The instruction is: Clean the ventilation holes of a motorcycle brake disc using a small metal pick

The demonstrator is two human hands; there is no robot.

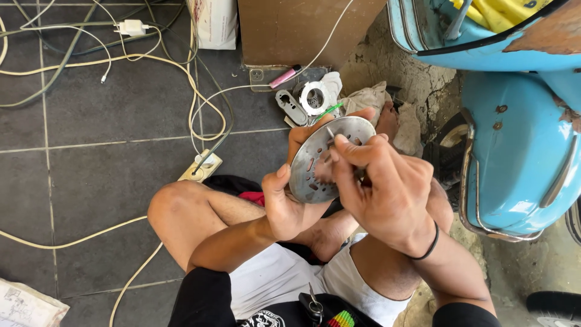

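My left hand [289,203] grips a round grey metal disc [315,154] with slots and a toothed central hole, thumb on its lower left rim, fingers behind its top edge. The disc stands tilted in front of me, above my crossed legs. My right hand [380,188] pinches a thin metal tool [330,134] between thumb and fingers. The tool's tip rests against the disc's face near its upper middle. A black band circles my right wrist.
Cream cables [121,60] and a power strip [201,168] lie on the dark tiled floor at left. Small metal parts [305,100], a pink pen and rags [369,97] sit by a brown box [302,30]. A light blue scooter body [520,151] stands close at right.
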